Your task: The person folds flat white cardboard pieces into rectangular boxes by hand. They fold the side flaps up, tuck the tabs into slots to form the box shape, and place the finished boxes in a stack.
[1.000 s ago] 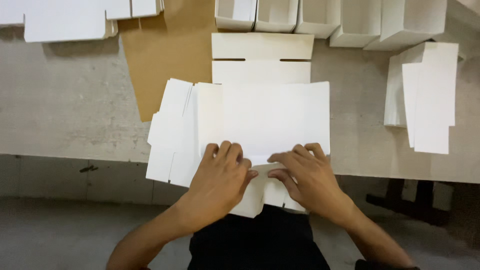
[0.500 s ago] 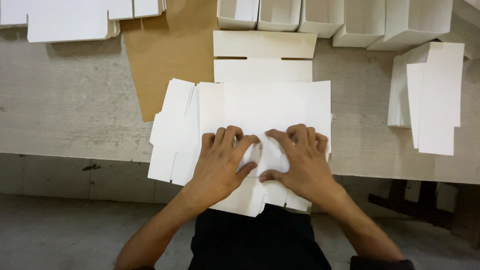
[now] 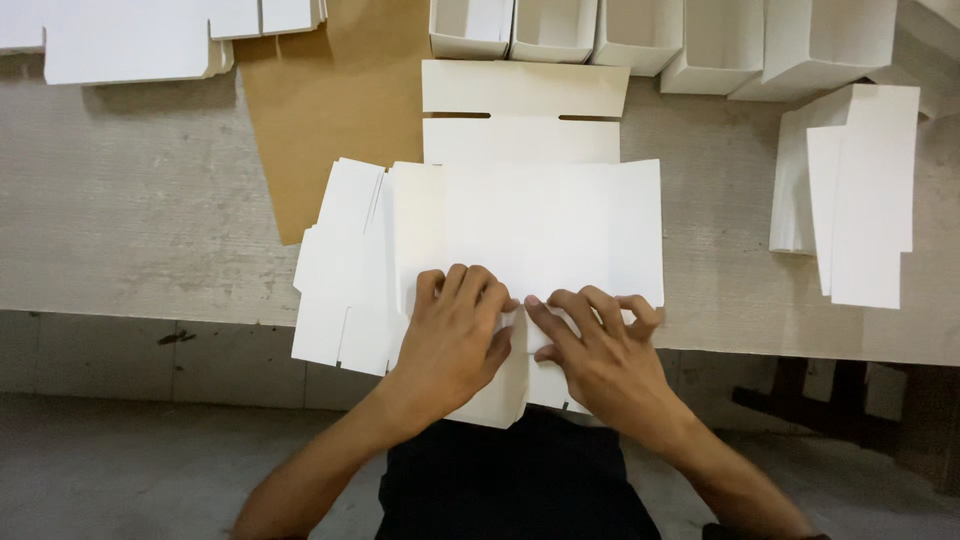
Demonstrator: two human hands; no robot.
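At the near table edge, a flat white carton blank lies spread, its near flap overhanging. Left hand and right hand press flat on it, fingers extended, gripping nothing: creasing the near flap seems underway, and next calls for firm, even pressure along the fold. Half a second ago the fingertips sat farther up the panel. Folded boxes stand far, brown sheet left.

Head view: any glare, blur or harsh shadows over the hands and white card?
Head view: sharp, no motion blur on the left hand or right hand; even soft light, faint shadows; the flat white cardboard box blank is bright, creases washed out; floor below dim.
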